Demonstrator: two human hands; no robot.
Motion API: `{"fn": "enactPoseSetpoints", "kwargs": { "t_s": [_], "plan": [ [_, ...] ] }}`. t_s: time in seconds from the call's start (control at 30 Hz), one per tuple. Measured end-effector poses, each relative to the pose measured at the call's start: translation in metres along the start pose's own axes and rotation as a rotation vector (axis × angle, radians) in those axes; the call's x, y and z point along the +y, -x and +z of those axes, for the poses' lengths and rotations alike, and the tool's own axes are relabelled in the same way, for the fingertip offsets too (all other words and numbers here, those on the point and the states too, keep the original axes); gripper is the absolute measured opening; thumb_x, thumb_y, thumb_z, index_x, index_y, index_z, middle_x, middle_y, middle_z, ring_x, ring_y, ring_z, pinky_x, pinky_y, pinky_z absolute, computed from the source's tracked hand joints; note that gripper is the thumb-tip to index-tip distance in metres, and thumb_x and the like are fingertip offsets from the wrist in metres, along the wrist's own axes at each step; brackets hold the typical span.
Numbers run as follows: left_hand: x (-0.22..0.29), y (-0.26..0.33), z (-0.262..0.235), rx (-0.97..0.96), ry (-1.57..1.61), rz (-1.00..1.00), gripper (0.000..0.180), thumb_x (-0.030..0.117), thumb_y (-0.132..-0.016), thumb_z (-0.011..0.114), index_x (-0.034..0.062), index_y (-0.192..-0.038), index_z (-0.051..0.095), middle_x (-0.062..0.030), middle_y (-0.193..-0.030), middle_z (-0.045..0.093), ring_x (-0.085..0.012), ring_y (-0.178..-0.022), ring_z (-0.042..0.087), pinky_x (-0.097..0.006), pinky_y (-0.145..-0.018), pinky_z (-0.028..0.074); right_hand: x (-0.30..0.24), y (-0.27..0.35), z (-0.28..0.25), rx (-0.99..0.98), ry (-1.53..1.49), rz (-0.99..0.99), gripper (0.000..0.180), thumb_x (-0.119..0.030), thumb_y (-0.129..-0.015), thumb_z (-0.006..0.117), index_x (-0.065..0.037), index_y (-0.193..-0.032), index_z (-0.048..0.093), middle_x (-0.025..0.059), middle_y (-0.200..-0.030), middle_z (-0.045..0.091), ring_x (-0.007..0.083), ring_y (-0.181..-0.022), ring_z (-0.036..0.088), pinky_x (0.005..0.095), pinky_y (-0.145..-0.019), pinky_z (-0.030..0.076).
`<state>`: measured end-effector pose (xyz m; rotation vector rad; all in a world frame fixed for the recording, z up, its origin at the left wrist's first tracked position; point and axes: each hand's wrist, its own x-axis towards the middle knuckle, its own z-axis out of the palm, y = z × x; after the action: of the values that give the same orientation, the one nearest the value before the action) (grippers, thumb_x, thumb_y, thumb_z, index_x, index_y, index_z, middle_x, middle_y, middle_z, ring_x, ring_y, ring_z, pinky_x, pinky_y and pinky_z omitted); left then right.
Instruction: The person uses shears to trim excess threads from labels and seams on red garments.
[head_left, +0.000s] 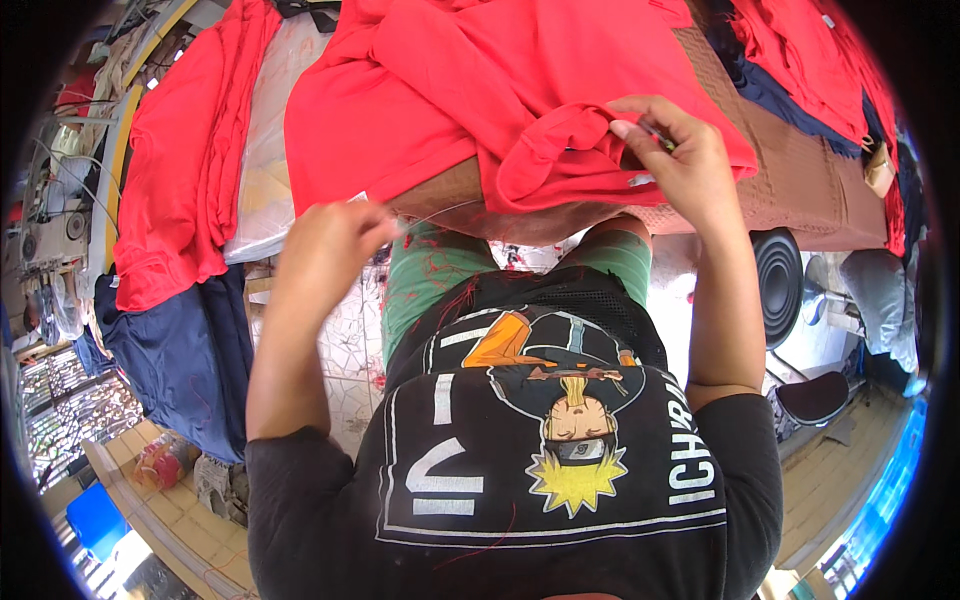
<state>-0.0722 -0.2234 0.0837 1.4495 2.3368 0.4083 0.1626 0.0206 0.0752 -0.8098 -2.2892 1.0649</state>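
My right grip (668,150) pinches a fold of red cloth (480,90); left grip (330,245), clenched on a thin thread (440,210), sits well apart, nearer me.

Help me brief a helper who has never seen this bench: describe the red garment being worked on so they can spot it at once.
Start at the brown-covered table heaped with red cloth. The red garment lies at its near edge, hanging toward the person's lap. Unlike the other piles, its bunched fold is pinched by the right hand, while the left hand pulls a thin thread from it.
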Motion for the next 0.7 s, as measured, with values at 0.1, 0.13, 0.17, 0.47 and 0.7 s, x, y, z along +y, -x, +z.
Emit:
{"fn": "enactPoseSetpoints", "kwargs": {
  "t_s": [0.1, 0.13, 0.17, 0.47, 0.7],
  "plan": [
    [-0.045, 0.030, -0.030, -0.206, -0.371, -0.306, 0.021, 0.019, -0.077, 0.071, 0.0005, -0.086, 0.070, -0.0200, -0.073, 0.064, -0.0354, -0.073, 0.064, -0.043, -0.068, 0.049, 0.000, -0.006, -0.009, 0.031, 0.000, 0.039, 0.021, -0.014, -0.087, 0.069, -0.006, -0.106, 0.068, 0.0052, -0.072, 0.064, 0.0075, -0.060, 0.058, 0.0245, -0.055, 0.049],
    [-0.043, 0.034, -0.041, -0.146, -0.410, -0.346, 0.023, 0.018, -0.078, 0.071, 0.0010, -0.094, 0.069, -0.0194, -0.079, 0.066, -0.0358, -0.080, 0.065, -0.042, -0.073, 0.049, 0.000, -0.008, -0.009, 0.023, -0.005, 0.033, 0.021, -0.014, -0.087, 0.069, -0.007, -0.107, 0.068, 0.0052, -0.071, 0.064, 0.0077, -0.060, 0.058, 0.0248, -0.055, 0.049],
    [-0.040, 0.035, -0.052, -0.083, -0.449, -0.385, 0.028, 0.016, -0.078, 0.070, 0.0015, -0.101, 0.069, -0.0189, -0.085, 0.068, -0.0363, -0.086, 0.065, -0.041, -0.079, 0.050, 0.001, -0.010, -0.009, 0.017, -0.009, 0.025, 0.022, -0.014, -0.087, 0.069, -0.007, -0.108, 0.068, 0.0053, -0.071, 0.063, 0.0079, -0.060, 0.057, 0.0252, -0.055, 0.049],
    [0.027, -0.155, 0.004, 0.460, -0.638, 0.648, 0.046, 0.001, -0.082, 0.054, 0.0196, -0.123, 0.061, -0.0136, -0.131, 0.054, -0.0300, -0.126, 0.048, -0.048, -0.108, 0.034, 0.011, -0.020, 0.029, -0.310, 0.268, -0.072, 0.019, -0.013, -0.084, 0.068, -0.007, -0.102, 0.065, 0.0134, -0.075, 0.066, 0.0236, -0.069, 0.066, 0.0358, -0.064, 0.051],
    [0.028, -0.188, -0.050, 0.897, -0.040, 0.532, 0.017, 0.007, -0.081, 0.064, 0.0101, -0.098, 0.062, -0.0075, -0.100, 0.067, -0.0267, -0.088, 0.066, -0.037, -0.073, 0.052, -0.020, -0.030, -0.063, 0.446, -0.070, -0.193, 0.011, -0.002, -0.094, 0.056, -0.003, -0.101, 0.065, 0.0005, -0.078, 0.067, 0.0034, -0.064, 0.056, 0.0188, -0.050, 0.042]
  ]
}}
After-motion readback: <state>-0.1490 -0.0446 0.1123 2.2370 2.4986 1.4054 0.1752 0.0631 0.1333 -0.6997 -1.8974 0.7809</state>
